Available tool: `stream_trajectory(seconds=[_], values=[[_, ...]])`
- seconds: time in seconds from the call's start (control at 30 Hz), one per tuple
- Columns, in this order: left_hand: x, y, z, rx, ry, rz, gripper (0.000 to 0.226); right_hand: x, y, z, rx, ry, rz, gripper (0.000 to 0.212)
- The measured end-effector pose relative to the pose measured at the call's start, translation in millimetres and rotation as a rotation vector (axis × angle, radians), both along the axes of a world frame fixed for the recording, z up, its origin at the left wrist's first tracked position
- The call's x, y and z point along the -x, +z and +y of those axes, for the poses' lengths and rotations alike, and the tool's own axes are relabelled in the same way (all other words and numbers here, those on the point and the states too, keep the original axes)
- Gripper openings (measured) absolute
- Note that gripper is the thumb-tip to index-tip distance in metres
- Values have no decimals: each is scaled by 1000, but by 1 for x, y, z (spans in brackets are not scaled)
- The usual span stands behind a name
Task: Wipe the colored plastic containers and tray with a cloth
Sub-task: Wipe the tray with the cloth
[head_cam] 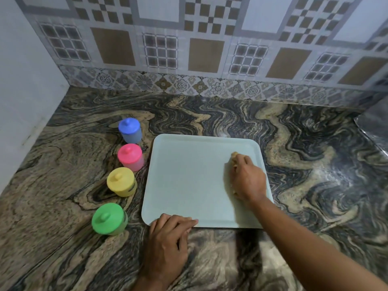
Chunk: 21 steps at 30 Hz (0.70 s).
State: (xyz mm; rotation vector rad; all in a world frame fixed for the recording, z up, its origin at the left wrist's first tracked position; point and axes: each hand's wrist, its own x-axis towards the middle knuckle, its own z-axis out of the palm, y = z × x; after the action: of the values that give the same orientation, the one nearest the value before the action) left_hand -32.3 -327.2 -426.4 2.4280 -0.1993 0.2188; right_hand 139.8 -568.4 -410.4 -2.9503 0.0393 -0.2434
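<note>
No readable writing or brand anywhere; a dark band on the yellow jar [121,182], too blurred to read.

Four lidded jars, one tray [189,181], one cloth [234,159], two hands.

Jars in a line on the counter [304,143], just left of the tray, running far to near: blue jar [130,130], pink jar [130,157], yellow, green jar [109,219]. All upright, lids on, each lid with a knob. None touching the tray, as far as can be seen.

Tray pale green, flat on the counter, centre of scene.

Right hand [247,180] on the tray's right part, fingers curled down over the cloth, gripping and pressing it against the tray. Cloth tan, bunched, mostly hidden under the hand; bits showing at the far and left edges of the fingers.

Left hand [169,238] at the tray's near left corner, fingers fairly straight, laid over the near rim, holding the tray down. Palm on the counter side.

Patterned tile wall [205,49] at the far edge.
</note>
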Motion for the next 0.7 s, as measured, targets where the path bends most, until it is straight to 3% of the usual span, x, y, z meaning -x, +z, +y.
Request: stream_trajectory(seconds=[0.13,0.27,0.37,0.5,0.63,0.7], values=[[-1,0,-1,10,-13,12,37,5,5,-49,91,-93,50,23],[-2,-3,0,60,5,-20,26,5,15,-27,17,-153,58,20],[-1,-1,-1,43,97,-91,14,15,24,16,-141,-101,7,19],[1,-2,-1,28,264,-126,18,34,36,102,-300,52,-30,25],[12,-10,9,85,247,-64,36,51,23,184,-279,161,-35,24],[15,-14,14,96,235,-35,31,54,12,206,-242,189,51,24]])
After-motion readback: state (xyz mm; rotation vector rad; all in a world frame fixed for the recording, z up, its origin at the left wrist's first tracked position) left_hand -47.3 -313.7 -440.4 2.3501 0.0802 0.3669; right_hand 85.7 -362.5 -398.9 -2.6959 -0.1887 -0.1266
